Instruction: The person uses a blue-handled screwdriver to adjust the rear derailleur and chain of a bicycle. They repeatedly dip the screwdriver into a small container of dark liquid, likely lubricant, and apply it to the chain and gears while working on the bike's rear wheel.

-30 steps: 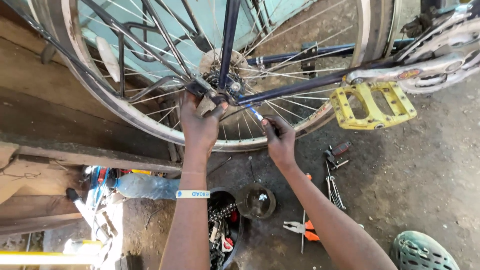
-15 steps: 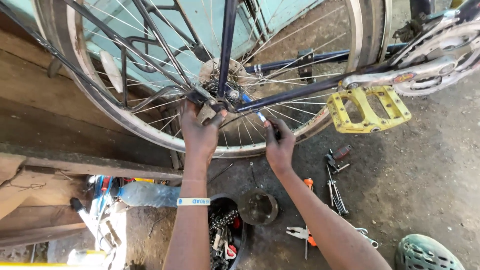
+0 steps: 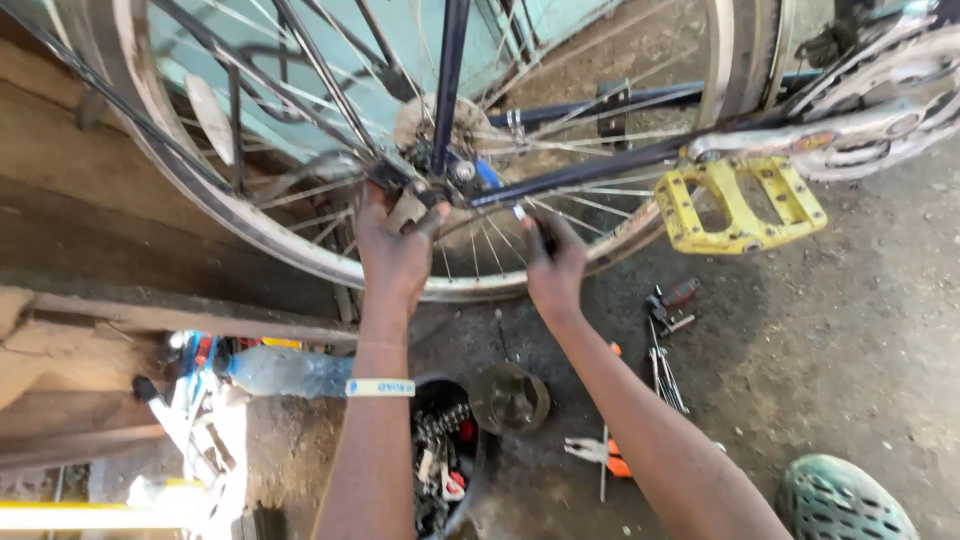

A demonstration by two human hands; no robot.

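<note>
A bicycle rear wheel (image 3: 250, 215) stands in front of me, its hub (image 3: 445, 160) near the top centre between dark blue frame tubes. My left hand (image 3: 395, 250) grips a metal part at the axle, just below and left of the hub. My right hand (image 3: 555, 270) is closed around a slim tool (image 3: 528, 222) whose tip points up toward the axle. A yellow pedal (image 3: 740, 205) sticks out to the right on its crank. A light wristband (image 3: 380, 387) circles my left forearm.
On the dirt floor below lie orange-handled pliers (image 3: 600, 455), several small tools (image 3: 670, 310), a round metal tin (image 3: 510, 398), a dark tub of parts (image 3: 445, 460) and a plastic bottle (image 3: 280, 370). A green shoe (image 3: 845, 500) is at the bottom right. Wooden planks (image 3: 120, 310) run along the left.
Both hands stay at the axle. The view has shifted slightly, so the wheel and hands sit a little lower and further right in the picture.
</note>
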